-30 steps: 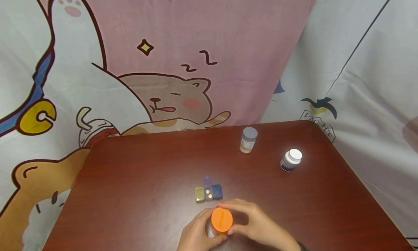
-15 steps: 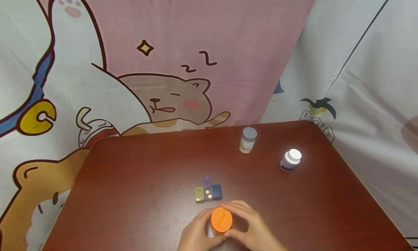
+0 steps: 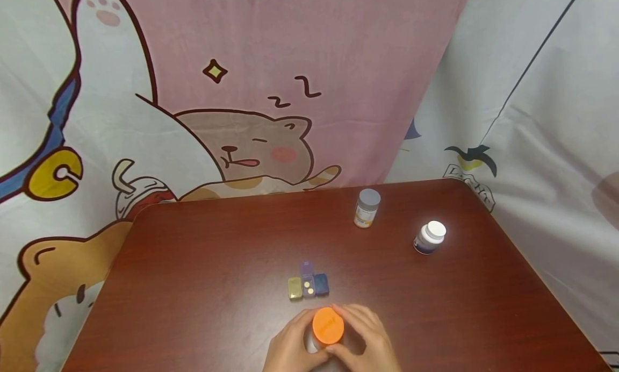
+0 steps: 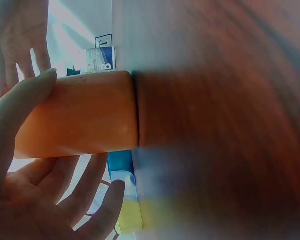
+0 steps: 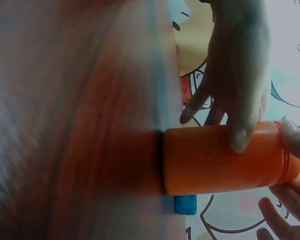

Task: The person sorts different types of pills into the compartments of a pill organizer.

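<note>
An orange bottle (image 5: 215, 160) stands upright on the table, its round orange cap (image 3: 328, 326) facing up in the head view. My left hand (image 3: 289, 344) grips the bottle's body from the left, the thumb pressed along its near side. Up at the cap, my right hand (image 3: 366, 340) pinches the rim between thumb and fingers. Just beyond the bottle lies a small pill organizer (image 3: 308, 287) with yellow, purple and blue compartments. Its purple lid is flipped back, and two pale pills sit inside that middle compartment.
Toward the back of the table (image 3: 217, 243) stands a white bottle with a grey cap (image 3: 367, 207). A white-capped bottle with a dark label (image 3: 430, 237) is farther right. Behind the table hangs a cartoon-printed cloth (image 3: 362, 81).
The right hand has turned around the cap, its wrist swinging left and toward me, with its fingertips still at the rim. The left hand and the bottle have stayed in place.
</note>
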Demonstrator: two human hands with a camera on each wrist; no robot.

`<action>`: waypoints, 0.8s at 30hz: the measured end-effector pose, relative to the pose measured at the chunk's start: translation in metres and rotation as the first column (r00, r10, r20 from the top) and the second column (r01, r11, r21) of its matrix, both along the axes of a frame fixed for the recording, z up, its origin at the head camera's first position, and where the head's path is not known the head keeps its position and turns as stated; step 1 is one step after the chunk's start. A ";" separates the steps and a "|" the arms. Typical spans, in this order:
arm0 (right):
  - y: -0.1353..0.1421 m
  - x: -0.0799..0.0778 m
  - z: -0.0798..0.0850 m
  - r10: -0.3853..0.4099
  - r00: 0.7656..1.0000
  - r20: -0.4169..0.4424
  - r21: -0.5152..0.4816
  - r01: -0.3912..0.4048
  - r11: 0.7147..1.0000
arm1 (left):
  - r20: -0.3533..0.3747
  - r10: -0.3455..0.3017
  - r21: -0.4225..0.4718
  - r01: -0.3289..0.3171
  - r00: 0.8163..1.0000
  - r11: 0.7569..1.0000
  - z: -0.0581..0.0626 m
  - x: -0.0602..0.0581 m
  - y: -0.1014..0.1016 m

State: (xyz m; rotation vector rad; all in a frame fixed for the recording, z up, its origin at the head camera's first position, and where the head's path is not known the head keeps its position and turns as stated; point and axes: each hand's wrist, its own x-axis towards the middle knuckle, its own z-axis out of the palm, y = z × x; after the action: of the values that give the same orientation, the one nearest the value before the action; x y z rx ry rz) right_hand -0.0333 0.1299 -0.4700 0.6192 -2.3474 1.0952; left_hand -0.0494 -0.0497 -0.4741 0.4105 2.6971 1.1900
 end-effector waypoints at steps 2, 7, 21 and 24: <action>-0.002 0.002 -0.001 -0.028 1.000 -0.012 0.003 0.028 1.000 | -0.011 0.002 -0.003 -0.002 1.000 1.000 0.000 0.000 0.000; -0.005 0.004 -0.003 -0.082 0.996 -0.023 -0.009 0.082 0.997 | -0.016 0.000 -0.002 0.000 1.000 1.000 -0.001 0.001 0.000; -0.004 0.006 0.002 -0.142 0.988 0.060 0.083 0.137 0.987 | -0.003 -0.002 -0.004 0.002 1.000 1.000 0.000 0.000 -0.001; -0.001 0.004 0.003 -0.095 0.993 0.065 0.099 0.089 0.991 | -0.016 -0.002 -0.006 0.002 1.000 1.000 -0.001 0.000 -0.001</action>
State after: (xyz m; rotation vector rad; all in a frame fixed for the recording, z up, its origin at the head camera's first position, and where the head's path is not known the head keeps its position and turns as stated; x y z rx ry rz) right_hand -0.0295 0.1287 -0.4670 0.5085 -2.4738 0.9829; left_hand -0.0490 -0.0507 -0.4752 0.4234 2.7123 1.1834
